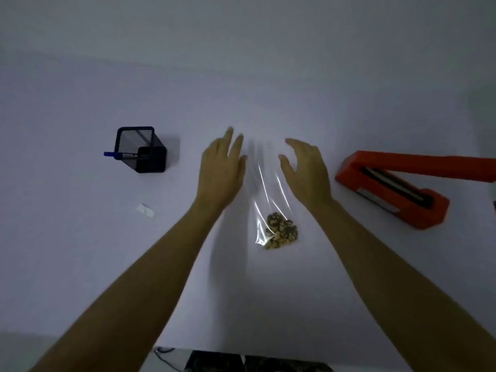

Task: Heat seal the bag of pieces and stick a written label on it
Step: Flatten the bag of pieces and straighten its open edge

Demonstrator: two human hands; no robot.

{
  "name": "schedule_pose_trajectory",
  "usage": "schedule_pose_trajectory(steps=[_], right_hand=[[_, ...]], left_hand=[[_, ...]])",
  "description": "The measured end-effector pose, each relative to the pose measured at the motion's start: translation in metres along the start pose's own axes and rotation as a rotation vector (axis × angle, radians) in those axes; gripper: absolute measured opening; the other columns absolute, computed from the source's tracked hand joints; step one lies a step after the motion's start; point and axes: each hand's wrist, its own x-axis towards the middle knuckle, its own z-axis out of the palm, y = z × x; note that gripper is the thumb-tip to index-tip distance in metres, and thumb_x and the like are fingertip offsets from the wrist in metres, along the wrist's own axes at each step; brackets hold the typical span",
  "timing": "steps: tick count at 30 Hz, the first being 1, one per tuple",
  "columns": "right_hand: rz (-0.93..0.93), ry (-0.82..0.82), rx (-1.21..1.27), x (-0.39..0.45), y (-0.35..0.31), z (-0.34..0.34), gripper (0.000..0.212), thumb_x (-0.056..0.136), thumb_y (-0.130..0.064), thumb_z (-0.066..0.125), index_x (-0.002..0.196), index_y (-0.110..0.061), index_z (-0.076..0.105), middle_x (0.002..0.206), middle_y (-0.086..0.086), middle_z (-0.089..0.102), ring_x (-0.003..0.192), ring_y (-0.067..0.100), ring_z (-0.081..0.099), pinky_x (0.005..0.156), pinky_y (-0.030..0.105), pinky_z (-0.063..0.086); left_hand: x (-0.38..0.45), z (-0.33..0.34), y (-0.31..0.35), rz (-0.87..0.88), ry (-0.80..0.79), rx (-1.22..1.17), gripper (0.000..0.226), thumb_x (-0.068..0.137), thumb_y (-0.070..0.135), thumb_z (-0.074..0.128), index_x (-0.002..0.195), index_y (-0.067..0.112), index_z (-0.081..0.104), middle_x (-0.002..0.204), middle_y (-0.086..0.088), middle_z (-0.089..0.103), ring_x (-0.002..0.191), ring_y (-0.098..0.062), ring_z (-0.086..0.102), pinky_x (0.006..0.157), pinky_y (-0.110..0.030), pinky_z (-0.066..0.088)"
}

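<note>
A: What sits at the left of the frame?

B: A black square wire-mesh pen holder (pixel 141 149) stands on the pale white table (pixel 80 264), left of centre. A blue-capped marker pen (pixel 119 155) pokes out of its near side. Below it and slightly to the right, lower on the table, lies a small white paper label (pixel 145 210), flat and apart from everything else.

A: And the hands?

B: Both come up from the bottom edge on bare forearms. The left hand (pixel 221 173) is just left of centre, palm down, fingers stretched out and only slightly apart, holding nothing. The right hand (pixel 307 171) is just right of centre, fingers loosely curled and spread, thumb out towards the left hand, also empty.

A: Where is the bag?

B: The clear plastic bag (pixel 268 194) lies on the table between the two hands, running from between the fingers down towards the wrists. Its small brown and tan pieces (pixel 280 230) are bunched at the lower end. Whether either hand touches the film, I cannot tell.

A: The right side?

B: A long orange heat sealer (pixel 397 200) lies there, its arm raised, reaching the right edge.
</note>
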Motion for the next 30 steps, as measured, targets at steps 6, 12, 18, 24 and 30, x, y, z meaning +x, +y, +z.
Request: schedule_pose_trajectory(steps=[6, 12, 18, 24, 30], right_hand=[[-0.097, -0.012, -0.031, -0.066, 0.027, 0.038, 0.028, 0.09, -0.012, 0.06, 0.117, -0.008, 0.064, 0.116, 0.007, 0.067, 0.109, 0.02, 0.057, 0.096, 0.033, 0.047], [0.019, -0.039, 0.047, -0.083, 0.036, 0.049, 0.028, 0.093, -0.016, 0.05, 0.115, -0.007, 0.064, 0.119, 0.008, 0.064, 0.114, 0.017, 0.051, 0.102, 0.019, 0.034], [0.215, 0.023, 0.073, -0.106, 0.018, 0.057, 0.024, 0.091, -0.004, 0.057, 0.114, -0.005, 0.064, 0.121, 0.012, 0.06, 0.118, 0.023, 0.05, 0.102, 0.028, 0.042], [0.216, 0.099, 0.082, -0.123, 0.005, 0.054, 0.027, 0.091, -0.006, 0.056, 0.117, -0.009, 0.062, 0.129, 0.01, 0.055, 0.125, 0.022, 0.044, 0.106, 0.035, 0.039], [-0.263, -0.121, -0.027, -0.12, 0.02, 0.058, 0.039, 0.097, -0.023, 0.047, 0.129, -0.002, 0.056, 0.136, 0.012, 0.054, 0.133, 0.025, 0.045, 0.115, 0.046, 0.027]], left_hand=[[-0.074, 0.046, 0.032, 0.122, -0.193, -0.025, 0.047, 0.095, 0.029, 0.047, 0.137, 0.007, 0.044, 0.143, -0.018, 0.046, 0.128, -0.033, 0.048, 0.102, -0.048, 0.042], [-0.083, 0.06, 0.043, 0.051, -0.33, -0.004, 0.055, 0.097, 0.038, 0.035, 0.143, 0.007, 0.037, 0.149, -0.013, 0.04, 0.135, -0.029, 0.04, 0.109, -0.048, 0.035], [-0.092, 0.07, 0.028, 0.02, -0.454, -0.031, 0.054, 0.101, 0.038, 0.026, 0.147, 0.008, 0.029, 0.152, -0.009, 0.035, 0.142, -0.023, 0.03, 0.115, -0.055, 0.024], [-0.1, 0.058, 0.016, 0.097, -0.375, -0.095, 0.052, 0.097, 0.023, 0.03, 0.145, 0.002, 0.032, 0.153, -0.014, 0.031, 0.144, -0.026, 0.024, 0.118, -0.049, 0.02], [-0.118, 0.058, 0.026, 0.138, -0.366, -0.178, 0.047, 0.1, 0.026, 0.032, 0.14, 0.003, 0.042, 0.147, -0.014, 0.042, 0.141, -0.024, 0.031, 0.118, -0.043, 0.021]])
